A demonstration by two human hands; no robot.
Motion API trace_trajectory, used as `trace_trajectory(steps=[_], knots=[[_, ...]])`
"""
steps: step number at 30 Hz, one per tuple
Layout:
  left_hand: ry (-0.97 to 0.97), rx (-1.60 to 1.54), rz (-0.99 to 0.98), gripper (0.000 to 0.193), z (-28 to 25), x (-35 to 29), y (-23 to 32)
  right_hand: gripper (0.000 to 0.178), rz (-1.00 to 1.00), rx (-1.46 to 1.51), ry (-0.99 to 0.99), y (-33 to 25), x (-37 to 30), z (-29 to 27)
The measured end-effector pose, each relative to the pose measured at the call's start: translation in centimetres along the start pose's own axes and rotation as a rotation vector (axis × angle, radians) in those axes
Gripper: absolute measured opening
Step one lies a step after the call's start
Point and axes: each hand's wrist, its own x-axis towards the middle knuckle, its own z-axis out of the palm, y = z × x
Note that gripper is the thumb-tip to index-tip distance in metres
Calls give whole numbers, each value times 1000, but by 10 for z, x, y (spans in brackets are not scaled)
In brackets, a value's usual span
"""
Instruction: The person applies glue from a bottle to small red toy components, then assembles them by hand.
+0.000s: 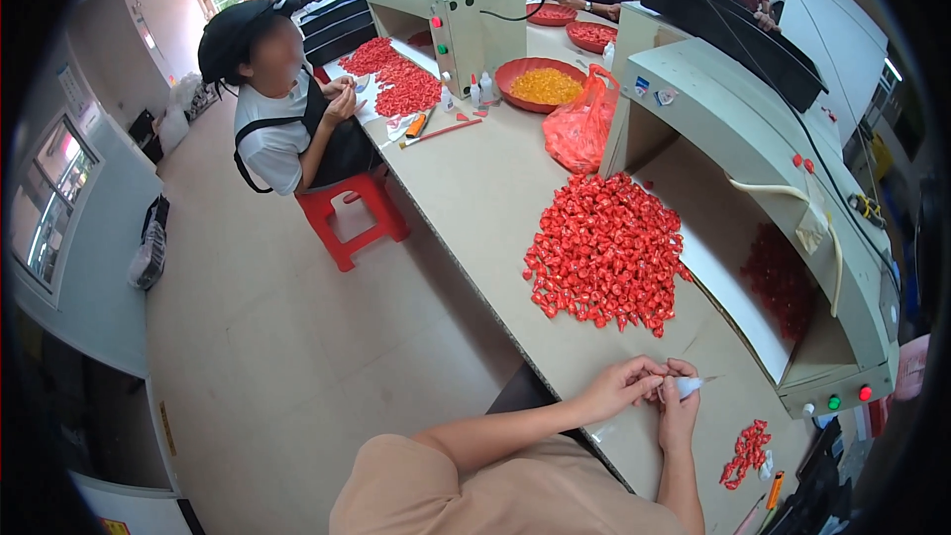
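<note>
Over the near part of the table, my two hands meet just below a big heap of small shiny red pieces (pixel 606 253). My right hand (pixel 678 414) is closed round a small white squeeze bottle (pixel 686 386) whose thin needle tip points to the right. Close against it, my left hand (pixel 626 384) has its fingers pinched together. Whatever sits between those fingertips is too small and covered to make out. A smaller cluster of red pieces (pixel 746 454) lies to the right of my right forearm.
A pale machine with a tunnel opening (pixel 733 228) stands along the right. An orange cutter (pixel 776 488) lies at the near right. Farther off are a red plastic bag (pixel 580 129), a basin of yellow pieces (pixel 515 74), and a co-worker (pixel 277 109) seated on a red stool (pixel 352 223).
</note>
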Motion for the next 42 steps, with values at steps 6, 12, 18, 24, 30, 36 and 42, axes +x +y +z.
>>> trace_trajectory(steps=[6,12,18,24,30,36,42], knots=[[48,134,23,27,-1,-1,1,28,-17,-107,34,5,-1,0],[23,104,55,32,-6,-22,26,26,-49,-143,68,8,-2,1],[-352,-407,-285,32,-132,-129,28,26,-192,-265,209,2,-5,-5],[237,489,-941,46,-243,-221,-167,22,-140,-417,172,-1,-5,-10],[167,498,-868,72,-272,-226,-267,14,-288,-639,240,-1,6,-13],[-58,465,-852,68,-309,-84,-257,16,-380,-947,240,-3,7,-6],[-177,406,-855,65,-294,-44,-240,18,-295,-951,234,-16,3,2]])
